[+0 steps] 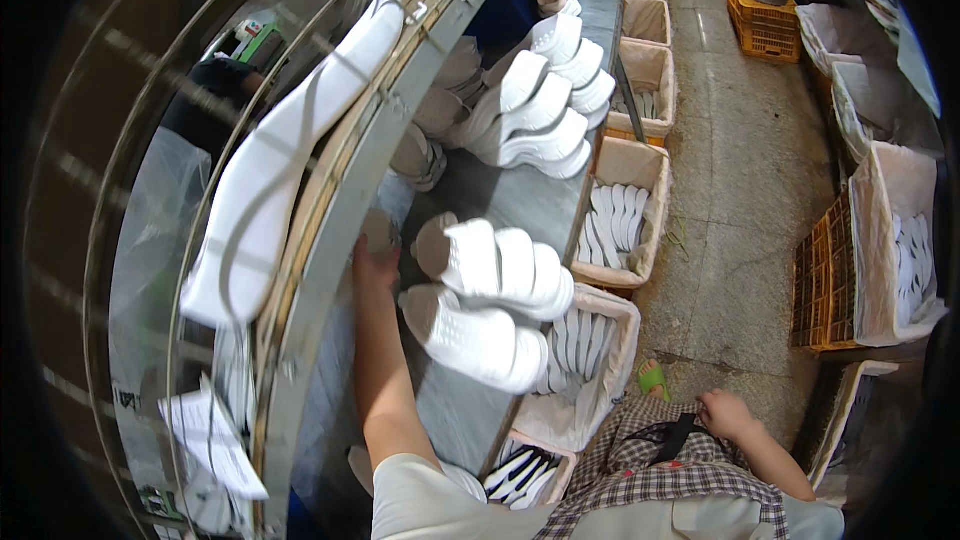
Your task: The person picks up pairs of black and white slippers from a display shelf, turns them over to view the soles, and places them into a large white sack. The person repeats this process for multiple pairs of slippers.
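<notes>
My left hand (377, 262) reaches in under the slatted shelf, next to a pale, blurred shoe sole (378, 230). Motion and the shelf's edge smear and hide its fingers, so I cannot tell whether it grips the sole. Just right of that hand, nested rows of white shoe soles (485, 258) lie on the grey tabletop (455, 425). More stacked white soles (545, 105) stand farther back on the same surface. My right hand (724, 414) is low at my checked apron (690, 485), by a black strap (672, 438). Its fingers are curled in; whatever they may hold is hidden.
On the shelf, a long white piece (290, 160) lies behind wire bars. Lined crates with soles (612, 220) line the table's right side. Across the concrete aisle (725, 170) stand more lined crates (865, 250) and an orange crate (762, 25).
</notes>
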Demonstrator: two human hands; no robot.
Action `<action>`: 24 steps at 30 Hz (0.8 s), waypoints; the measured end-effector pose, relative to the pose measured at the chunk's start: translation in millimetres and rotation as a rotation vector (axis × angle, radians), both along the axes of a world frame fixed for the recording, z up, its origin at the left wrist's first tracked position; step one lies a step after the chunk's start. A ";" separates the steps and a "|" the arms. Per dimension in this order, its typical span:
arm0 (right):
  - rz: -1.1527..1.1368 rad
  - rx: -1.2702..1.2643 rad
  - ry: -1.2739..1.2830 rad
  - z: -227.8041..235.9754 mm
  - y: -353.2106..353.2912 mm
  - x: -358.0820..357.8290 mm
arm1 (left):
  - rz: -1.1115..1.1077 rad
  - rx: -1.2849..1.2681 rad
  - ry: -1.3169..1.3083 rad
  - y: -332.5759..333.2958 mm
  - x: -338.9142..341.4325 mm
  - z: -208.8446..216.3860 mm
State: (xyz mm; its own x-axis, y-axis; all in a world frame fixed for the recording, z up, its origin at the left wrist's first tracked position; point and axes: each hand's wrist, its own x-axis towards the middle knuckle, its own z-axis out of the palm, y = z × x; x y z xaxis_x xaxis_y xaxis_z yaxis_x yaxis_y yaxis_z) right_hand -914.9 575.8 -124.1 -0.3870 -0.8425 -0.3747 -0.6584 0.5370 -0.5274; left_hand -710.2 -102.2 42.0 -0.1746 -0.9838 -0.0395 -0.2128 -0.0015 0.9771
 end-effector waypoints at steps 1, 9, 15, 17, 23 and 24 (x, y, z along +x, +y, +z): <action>0.003 -0.021 0.008 3.0 -17.4 -12.8 | -0.078 -0.134 -0.307 -18.3 1.5 -16.9; -0.038 0.001 0.024 6.4 -91.6 -74.2 | -0.016 -0.472 -1.048 -52.1 -16.4 -51.3; 0.020 0.078 0.036 -2.6 -93.8 -85.8 | 0.004 -0.371 -1.301 -67.0 -24.0 -57.7; 0.049 0.075 0.026 -6.2 -90.4 -89.6 | 0.012 -0.342 -1.228 -60.8 -29.3 -46.6; 0.148 0.037 0.029 -7.5 -79.4 -123.4 | 0.117 -0.272 -0.556 32.8 -43.8 31.3; 0.173 0.037 0.030 -6.6 -77.9 -133.3 | 0.121 -0.381 -0.489 51.0 -46.0 38.4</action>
State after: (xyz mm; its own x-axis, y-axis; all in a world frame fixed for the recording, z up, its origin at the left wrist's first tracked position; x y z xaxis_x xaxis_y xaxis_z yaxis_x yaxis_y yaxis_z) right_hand -1048.2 497.9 -130.7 -0.2494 -0.8833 -0.3969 -0.7577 0.4333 -0.4881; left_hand -756.3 -51.3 80.4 -0.1120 -0.9562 0.2705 -0.6550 0.2758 0.7035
